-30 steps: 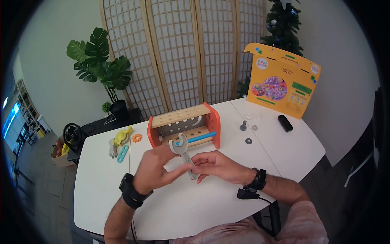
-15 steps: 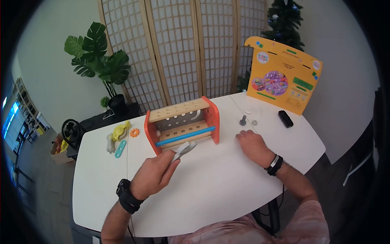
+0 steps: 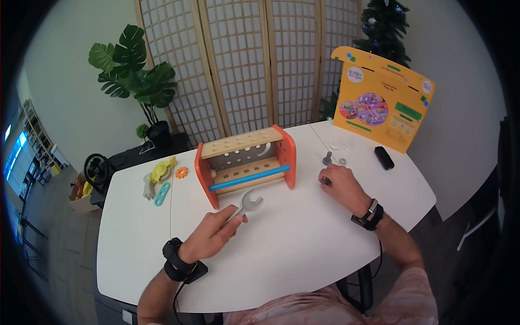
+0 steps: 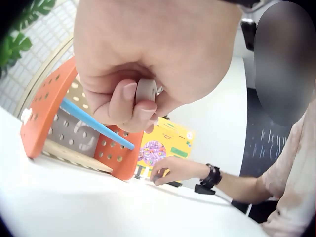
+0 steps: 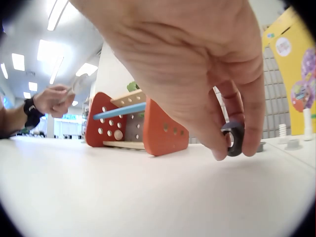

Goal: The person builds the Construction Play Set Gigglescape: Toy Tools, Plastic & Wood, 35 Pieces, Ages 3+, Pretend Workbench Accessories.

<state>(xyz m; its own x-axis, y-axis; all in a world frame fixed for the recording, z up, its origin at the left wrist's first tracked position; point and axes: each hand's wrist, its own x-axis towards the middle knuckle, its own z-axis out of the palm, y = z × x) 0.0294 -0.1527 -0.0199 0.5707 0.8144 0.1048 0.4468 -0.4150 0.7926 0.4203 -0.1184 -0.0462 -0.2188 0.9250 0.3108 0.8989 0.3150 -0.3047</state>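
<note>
My left hand (image 3: 208, 235) grips a grey toy wrench (image 3: 250, 201) by its handle, the open-ended head pointing up and right in front of the toolbox. In the left wrist view the fingers curl round the grey handle end (image 4: 146, 90). To the right, my right hand (image 3: 346, 189) pinches a dark grey toy nut (image 5: 234, 138) between thumb and fingers, close over the table. Just beyond that hand stands a dark grey toy bolt (image 3: 327, 158), with a light grey nut (image 3: 342, 161) beside it. The wooden toolbox (image 3: 290, 162) has orange-red ends and a blue bar.
On the left of the white table (image 3: 135, 244) lie a yellow toy tool (image 3: 161, 171), an orange gear (image 3: 181, 172) and a teal strip with holes (image 3: 162, 194). A yellow box (image 3: 379, 103) stands at the back right, a black object (image 3: 384, 157) before it.
My right hand has left the wrench, moved right to the table and now pinches the dark nut that lay there. The left hand keeps the wrench and has lowered and turned it.
</note>
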